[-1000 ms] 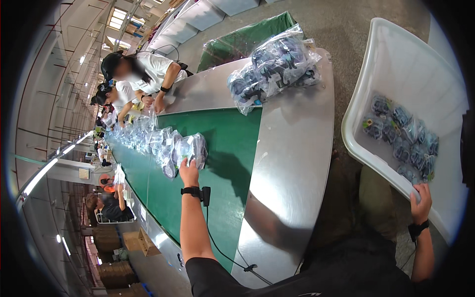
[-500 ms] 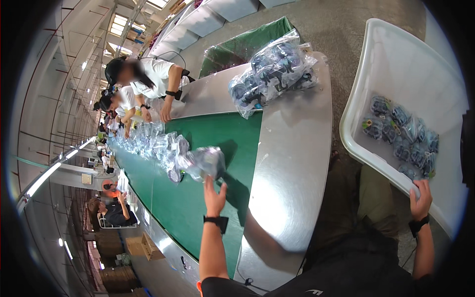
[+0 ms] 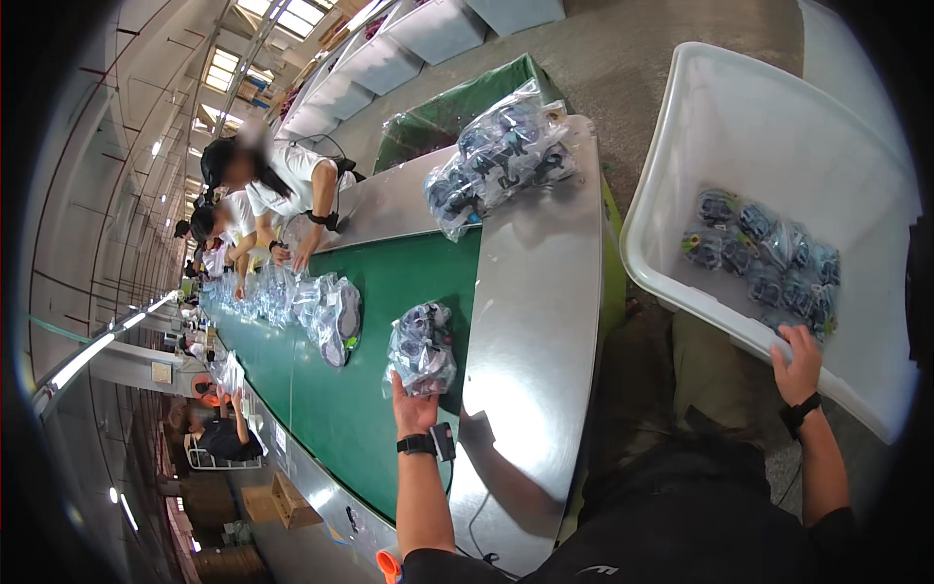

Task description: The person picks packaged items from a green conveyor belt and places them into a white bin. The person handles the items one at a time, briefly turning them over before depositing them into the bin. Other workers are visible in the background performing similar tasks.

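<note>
My left hand [image 3: 415,413] grips the lower edge of a clear plastic bag of blue-grey shoes [image 3: 421,341] over the green belt [image 3: 384,438]; some of its fingers are hidden behind the bag. My right hand [image 3: 800,365] is closed over the near rim of a big white plastic tub [image 3: 671,284]. Inside the tub, several similar bags [image 3: 769,263] lie side by side on the bottom. Further up the belt, another bagged pair, soles showing [image 3: 336,319], lies at the front of a row of clear bags [image 3: 268,292].
Several bags [image 3: 501,156] are piled on the metal table end [image 3: 530,341], beside a green bin covered in plastic [image 3: 409,134]. Co-workers [image 3: 292,185] handle bags along the belt's far side. A seated person [image 3: 229,433] is across the belt. White tubs [image 3: 428,39] line the back.
The bag at my left hand has come nearer and away from the row, and its shoes now show clearly. My right hand stays on the tub's rim. The whole view has shifted slightly.
</note>
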Demonstrator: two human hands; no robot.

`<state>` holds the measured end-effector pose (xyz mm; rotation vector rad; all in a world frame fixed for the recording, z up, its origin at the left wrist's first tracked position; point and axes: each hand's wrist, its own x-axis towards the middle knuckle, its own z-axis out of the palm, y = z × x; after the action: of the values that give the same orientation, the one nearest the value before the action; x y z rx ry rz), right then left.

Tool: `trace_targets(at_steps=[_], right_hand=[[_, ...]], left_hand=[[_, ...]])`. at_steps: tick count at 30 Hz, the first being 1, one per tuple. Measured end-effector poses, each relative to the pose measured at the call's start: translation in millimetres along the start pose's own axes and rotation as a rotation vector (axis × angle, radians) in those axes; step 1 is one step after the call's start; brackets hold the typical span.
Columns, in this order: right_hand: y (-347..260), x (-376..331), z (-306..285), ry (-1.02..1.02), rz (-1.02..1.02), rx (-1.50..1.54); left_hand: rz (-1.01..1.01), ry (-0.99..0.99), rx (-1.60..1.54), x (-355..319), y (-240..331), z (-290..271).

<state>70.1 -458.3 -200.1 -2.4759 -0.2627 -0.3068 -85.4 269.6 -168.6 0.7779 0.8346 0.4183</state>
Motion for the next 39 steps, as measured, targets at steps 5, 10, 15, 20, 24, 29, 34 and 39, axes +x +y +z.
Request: trace_targets(at_steps=[5,10,15,20,24,29,34,39], right_hand=[[2,-3,0,-0.01,0.018,-0.018],[13,3,-4,-0.042,0.169,0.158],[-9,21,-9,0.032,0.201,0.409],[-89,48,8,-0.299,0.167,0.687],[-159,59,37,-0.768,0.303,1.171],[-215,57,44,-0.946,0.238,1.276],[-222,52,25,-0.746,-0.019,1.188],[-213,49,10,-0.763,-0.046,1.3]], left_hand=[[0.148,-0.015,-0.082,41,-13,19],[0.202,-0.046,-0.179,21,-11,66],[0.18,-0.238,-0.218,-49,-14,95],[0.093,-0.344,-0.125,-119,-44,113],[-0.024,-0.358,-0.207,-156,-86,129],[-0.128,-0.442,-0.121,-183,-126,145],[-0.211,-0.504,-0.003,-204,-148,161],[-0.196,-0.623,0.034,-212,-150,179]])
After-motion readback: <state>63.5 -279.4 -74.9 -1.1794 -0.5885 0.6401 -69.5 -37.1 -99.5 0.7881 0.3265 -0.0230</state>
